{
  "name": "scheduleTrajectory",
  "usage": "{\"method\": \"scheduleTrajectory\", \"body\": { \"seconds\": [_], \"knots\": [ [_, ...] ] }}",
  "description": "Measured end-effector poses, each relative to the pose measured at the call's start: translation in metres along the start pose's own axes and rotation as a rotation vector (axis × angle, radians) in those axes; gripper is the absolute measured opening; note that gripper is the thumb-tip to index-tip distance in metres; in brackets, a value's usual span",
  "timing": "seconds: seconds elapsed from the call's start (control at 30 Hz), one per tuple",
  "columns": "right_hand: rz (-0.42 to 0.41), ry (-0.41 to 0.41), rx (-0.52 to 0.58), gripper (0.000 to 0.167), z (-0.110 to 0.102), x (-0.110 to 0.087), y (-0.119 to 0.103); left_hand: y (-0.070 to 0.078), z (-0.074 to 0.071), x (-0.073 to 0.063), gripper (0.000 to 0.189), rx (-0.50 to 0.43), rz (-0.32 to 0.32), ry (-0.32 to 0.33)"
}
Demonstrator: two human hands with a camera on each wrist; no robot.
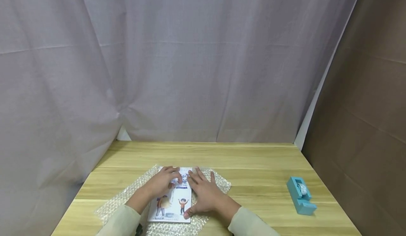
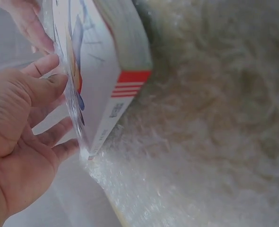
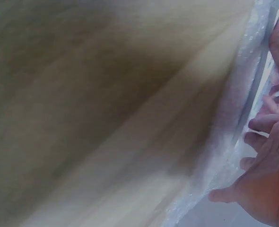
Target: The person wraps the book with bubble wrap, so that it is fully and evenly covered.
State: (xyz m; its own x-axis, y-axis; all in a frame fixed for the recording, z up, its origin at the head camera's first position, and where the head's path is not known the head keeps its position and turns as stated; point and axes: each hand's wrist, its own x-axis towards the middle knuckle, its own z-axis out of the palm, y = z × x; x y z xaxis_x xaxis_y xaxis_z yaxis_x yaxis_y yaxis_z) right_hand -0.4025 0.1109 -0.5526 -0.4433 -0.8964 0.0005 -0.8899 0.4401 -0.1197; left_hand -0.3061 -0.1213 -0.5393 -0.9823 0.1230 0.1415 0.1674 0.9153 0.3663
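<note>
A white book (image 1: 174, 197) with cartoon figures on its cover lies on a sheet of bubble wrap (image 1: 122, 198). My left hand (image 1: 160, 182) rests over the upper left part of the cover, its fingers loosely bent. On the right, my right hand (image 1: 206, 195) has spread fingers along the book's right edge, with the thumb on the lower right corner. In the left wrist view the book's spine (image 2: 108, 118) has red stripes at one end, and the left fingertips are right at the cover. The right wrist view has the right hand (image 3: 262, 175) beside the book's edge.
A blue tape dispenser (image 1: 299, 195) with a roll of tape stands at the right of the wooden table (image 1: 253, 165). Grey cloth (image 1: 203, 70) hangs behind the table, and a brown panel (image 1: 364, 123) rises along its right side.
</note>
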Motion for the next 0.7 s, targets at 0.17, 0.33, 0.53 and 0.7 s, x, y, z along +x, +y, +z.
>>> {"method": "scheduleTrajectory", "body": {
  "seconds": [0.17,0.33,0.53,0.7],
  "knots": [
    [0.021,-0.027,0.054,0.144,0.0022,-0.0012,0.0011,0.0007,0.0012,-0.0008,0.029,0.014,-0.021,-0.001],
    [0.028,-0.048,0.066,0.143,0.0025,-0.0026,-0.0006,0.0025,0.0018,-0.0033,0.029,0.025,-0.035,-0.007],
    [0.022,-0.037,0.043,0.142,0.0022,-0.0021,-0.0011,0.0034,-0.001,-0.0056,0.029,0.012,-0.011,0.0],
    [0.011,-0.033,0.058,0.143,0.0009,-0.0016,0.0006,0.0007,-0.0038,-0.0047,0.03,-0.026,0.006,-0.001]
  ]
}}
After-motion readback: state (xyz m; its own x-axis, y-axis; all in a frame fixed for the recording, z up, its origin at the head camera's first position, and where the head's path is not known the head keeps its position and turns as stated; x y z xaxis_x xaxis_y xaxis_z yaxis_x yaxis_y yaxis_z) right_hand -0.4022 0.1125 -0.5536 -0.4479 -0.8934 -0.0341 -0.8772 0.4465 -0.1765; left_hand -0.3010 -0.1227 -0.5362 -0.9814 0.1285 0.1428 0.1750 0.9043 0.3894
